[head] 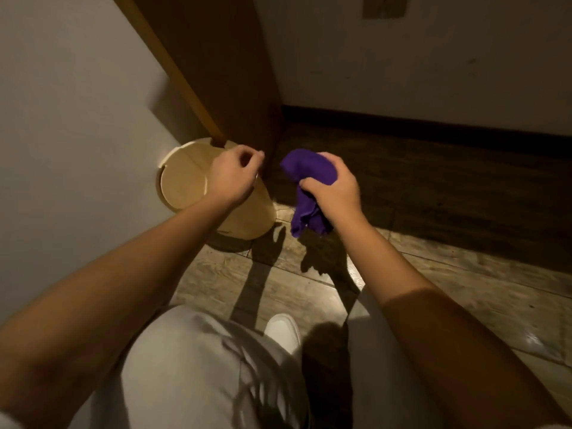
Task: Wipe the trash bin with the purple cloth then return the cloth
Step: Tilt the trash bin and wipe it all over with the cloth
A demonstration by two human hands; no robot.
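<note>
A: Starting closest, what is showing?

B: The person's pale trousers are filling the bottom of the view, and one white shoe is poking out onto the wooden floor. Two bare forearms are reaching forward from there

A: And the hands?

B: The right hand is clenching the purple cloth in a fist; the cloth is bunching out above the knuckles and a loose tail is hanging below the hand, clear of the floor. The left hand is curling loosely, thumb and forefinger nearly meeting above the bin's right edge. I cannot tell whether they are pinching anything or touching the rim

A: Where is the bin sitting?

B: The trash bin, tan with a round flat lid, is standing on the floor just left of the cloth, tucked against the pale wall on the left. The cloth is staying apart from it, held in the air beside it

A: Anything further back?

B: A brown wooden panel is rising right behind the bin, and the dark floor is running on to a dark skirting board under the far wall
</note>
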